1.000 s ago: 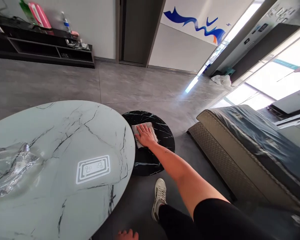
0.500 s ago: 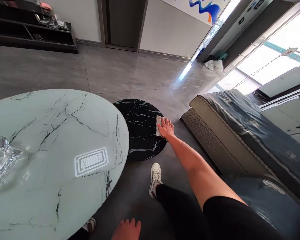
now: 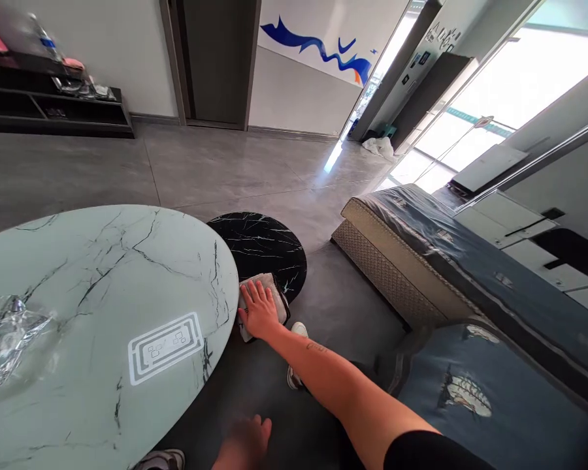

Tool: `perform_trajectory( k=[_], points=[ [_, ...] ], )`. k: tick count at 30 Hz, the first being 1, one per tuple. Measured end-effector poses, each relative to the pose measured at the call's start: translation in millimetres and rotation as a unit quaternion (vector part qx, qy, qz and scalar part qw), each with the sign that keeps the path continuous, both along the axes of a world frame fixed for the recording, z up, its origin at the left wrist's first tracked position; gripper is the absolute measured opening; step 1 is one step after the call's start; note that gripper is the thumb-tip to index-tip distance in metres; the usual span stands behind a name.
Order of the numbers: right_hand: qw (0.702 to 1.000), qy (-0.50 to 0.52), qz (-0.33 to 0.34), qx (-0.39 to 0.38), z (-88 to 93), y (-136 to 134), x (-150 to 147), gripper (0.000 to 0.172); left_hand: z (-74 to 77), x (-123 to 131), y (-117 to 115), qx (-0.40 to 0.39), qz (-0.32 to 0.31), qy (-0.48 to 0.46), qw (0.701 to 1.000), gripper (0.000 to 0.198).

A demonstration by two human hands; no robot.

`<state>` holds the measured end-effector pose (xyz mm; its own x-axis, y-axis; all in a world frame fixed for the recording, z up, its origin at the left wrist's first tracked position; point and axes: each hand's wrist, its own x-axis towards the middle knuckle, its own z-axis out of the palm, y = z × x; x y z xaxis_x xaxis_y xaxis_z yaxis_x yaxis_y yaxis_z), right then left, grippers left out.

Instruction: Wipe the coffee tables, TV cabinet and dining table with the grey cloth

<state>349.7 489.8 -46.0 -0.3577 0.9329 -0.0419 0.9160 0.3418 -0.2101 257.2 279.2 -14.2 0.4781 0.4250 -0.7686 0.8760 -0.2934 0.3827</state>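
My right hand [image 3: 259, 310] lies flat, fingers spread, pressing a light grey cloth [image 3: 272, 292] onto the near edge of a low round black marble table [image 3: 264, 245]. My right arm reaches forward from the lower right. My left hand [image 3: 242, 444] hangs low at the bottom edge, blurred, fingers loosely curled, with nothing seen in it. A large round pale marble table [image 3: 93, 313] overlaps the black one on its left side.
Crumpled clear plastic [image 3: 4, 336] lies on the pale table's left part, and a white printed label [image 3: 164, 346] near its front. A plastic-wrapped sofa [image 3: 421, 261] stands right. My shoe [image 3: 294, 352] is on the grey floor. A dark shelf unit [image 3: 53, 104] lines the far wall.
My right hand has slid the cloth from the black table's far right rim to its near edge beside the pale table. The view has shifted, and my left hand stays low.
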Motion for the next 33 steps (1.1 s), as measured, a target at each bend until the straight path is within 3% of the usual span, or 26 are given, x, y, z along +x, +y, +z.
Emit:
perform_trajectory(
  k=[3, 6, 9, 12, 14, 16, 18, 22, 25, 29, 31, 33],
  points=[
    [1.0, 0.005, 0.027, -0.006, 2.7, -1.1, 8.2, 0.077, 3.5, -0.8, 3.6, -0.001, -0.009, 0.007, 1.0, 0.052],
    [1.0, 0.002, 0.02, 0.0, 5.5, 17.7, 41.0, 0.076, 2.8, -5.3, 4.8, 0.003, -0.01, -0.011, 1.0, 0.053],
    [0.996, -0.02, -0.086, 0.0, 8.0, 47.9, 84.0, 0.074, 1.8, -11.6, 2.9, 0.003, 0.018, -0.035, 0.999, 0.053],
    [0.973, -0.042, -0.223, -0.036, 10.4, 74.6, 111.6, 0.074, 2.8, -16.0, -0.7, 0.011, 0.029, -0.049, 0.998, 0.051],
    [0.954, -0.048, -0.291, -0.054, 10.7, 81.6, 112.6, 0.076, 4.4, -17.6, -2.5, 0.021, 0.028, -0.052, 0.998, 0.049],
    [0.947, -0.051, -0.313, -0.053, 8.4, 76.3, 99.9, 0.076, 6.9, -18.5, -3.4, 0.027, 0.028, -0.054, 0.998, 0.049],
    [0.955, -0.055, -0.288, -0.04, 2.9, 60.4, 77.3, 0.076, 10.4, -19.2, -3.6, 0.028, 0.027, -0.054, 0.998, 0.05],
    [0.986, -0.036, -0.162, -0.014, -11.2, 19.4, 22.2, 0.077, 18.3, -19.8, -3.9, 0.021, -0.006, -0.045, 0.999, 0.055],
    [0.996, -0.016, -0.085, -0.008, -14.4, 5.6, -1.3, 0.077, 19.0, -19.5, -4.8, 0.032, -0.008, -0.041, 0.999, 0.051],
    [1.0, -0.02, -0.014, -0.005, -5.5, 28.9, 22.3, 0.075, 9.9, -20.9, -6.2, 0.043, 0.031, -0.049, 0.997, 0.048],
    [0.998, -0.034, -0.048, -0.008, 0.7, 52.7, 49.8, 0.073, 5.1, -22.9, -6.8, 0.046, 0.037, -0.055, 0.997, 0.047],
    [0.989, -0.05, -0.137, -0.018, 5.3, 74.9, 74.9, 0.073, 2.2, -24.8, -7.5, 0.045, 0.037, -0.065, 0.996, 0.046]
  ],
)
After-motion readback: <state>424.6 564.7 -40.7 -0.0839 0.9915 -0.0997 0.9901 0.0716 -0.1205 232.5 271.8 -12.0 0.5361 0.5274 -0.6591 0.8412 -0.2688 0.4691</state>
